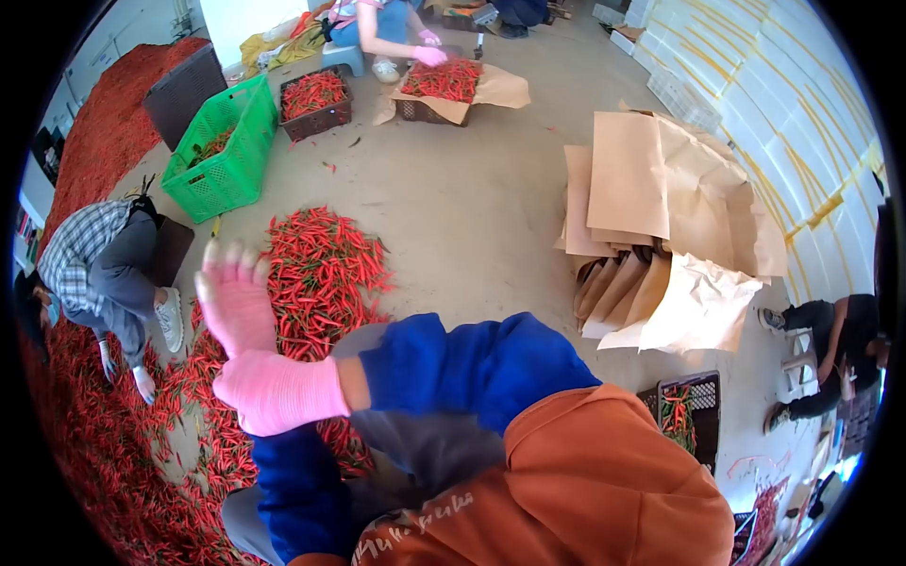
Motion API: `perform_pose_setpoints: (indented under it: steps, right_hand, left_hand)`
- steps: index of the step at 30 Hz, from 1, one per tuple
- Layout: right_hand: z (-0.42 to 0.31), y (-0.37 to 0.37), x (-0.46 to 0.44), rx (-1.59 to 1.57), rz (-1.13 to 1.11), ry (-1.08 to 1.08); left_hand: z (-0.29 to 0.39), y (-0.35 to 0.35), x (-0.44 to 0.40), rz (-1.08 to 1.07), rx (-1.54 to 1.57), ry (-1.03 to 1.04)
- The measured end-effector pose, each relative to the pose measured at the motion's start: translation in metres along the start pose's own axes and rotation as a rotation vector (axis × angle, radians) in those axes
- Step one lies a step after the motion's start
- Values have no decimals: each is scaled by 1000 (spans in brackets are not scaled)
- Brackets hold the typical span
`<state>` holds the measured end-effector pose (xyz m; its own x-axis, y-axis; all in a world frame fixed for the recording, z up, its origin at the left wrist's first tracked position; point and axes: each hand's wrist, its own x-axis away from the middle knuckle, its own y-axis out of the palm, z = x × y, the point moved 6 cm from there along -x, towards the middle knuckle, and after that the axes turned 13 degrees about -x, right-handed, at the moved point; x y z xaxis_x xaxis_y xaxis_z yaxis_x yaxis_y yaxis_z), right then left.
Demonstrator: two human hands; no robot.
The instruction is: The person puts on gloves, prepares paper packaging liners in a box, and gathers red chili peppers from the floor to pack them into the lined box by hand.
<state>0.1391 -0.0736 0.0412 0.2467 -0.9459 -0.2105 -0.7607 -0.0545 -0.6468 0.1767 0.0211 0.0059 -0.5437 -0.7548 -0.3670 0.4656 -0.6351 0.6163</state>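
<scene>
Both my hands wear pink ribbed gloves with pale fingertips. My left hand is raised, its fingers stretched out and holding nothing. Across its wrist lies my right hand, its fingers curled around the cuff of the left glove; the fingertips are partly hidden. Under and behind the hands spreads a heap of red chili peppers on the floor. More loose peppers cover the ground to the left.
A green crate stands at the upper left, beside a dark crate of peppers. Stacked brown paper sheets are at right, with another pepper crate nearer. People work at the left, back and right.
</scene>
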Motion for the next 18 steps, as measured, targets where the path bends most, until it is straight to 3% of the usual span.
perform_pose_setpoints:
  steps: [2, 4, 5, 6, 8, 9, 10, 14, 15, 18]
  right_hand:
    - [-7, -5, 8, -22, 238, -248]
    - [-8, -38, 30, -289, 428, -172]
    - [2, -51, 34, -259, 493, -84]
    - [12, -63, 39, -234, 553, 5]
    - [39, -56, 39, -325, 608, -169]
    - [30, -56, 38, -377, 481, -146]
    - [23, -58, 41, -324, 519, -170]
    - [15, -48, 47, -433, 387, -316]
    - [10, -46, 52, -415, 404, -377]
    - [-6, -27, 57, -313, 160, -372]
  left_hand:
    - [4, -3, -8, -175, 417, -7]
    - [12, -21, -25, -206, 846, -73]
    - [29, -17, -29, -103, 1007, -108]
    - [49, -4, -21, -169, 1091, -175]
    - [74, 39, -7, -147, 1128, -23]
    - [79, 52, -7, -247, 1140, -47]
    - [80, 70, -3, -348, 1120, -36]
    - [89, 80, 22, -192, 1176, -10]
    - [91, 80, 27, -247, 1161, -23]
    - [102, 68, 35, -346, 1180, 185]
